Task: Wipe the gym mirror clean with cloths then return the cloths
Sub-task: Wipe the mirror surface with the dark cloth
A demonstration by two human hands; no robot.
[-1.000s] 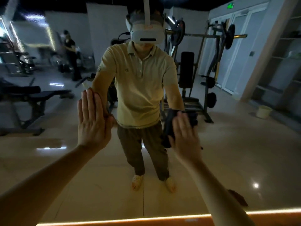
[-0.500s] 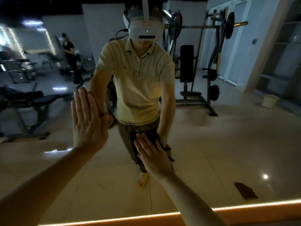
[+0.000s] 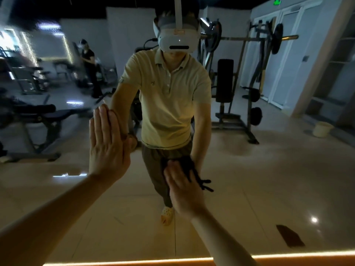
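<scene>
My left hand (image 3: 107, 143) lay flat against the mirror (image 3: 269, 179), fingers straight and close together, palm on the glass. My right hand (image 3: 182, 189) was lower and further right. Its fingers were straight too, not curled, and they pressed the dark cloth (image 3: 189, 166) onto the glass. The cloth sat between hand and mirror, its frayed edge poking out to the right. In the reflection I saw a pale bucket (image 3: 322, 128) on the floor and a weight rack (image 3: 249, 83) behind.
</scene>
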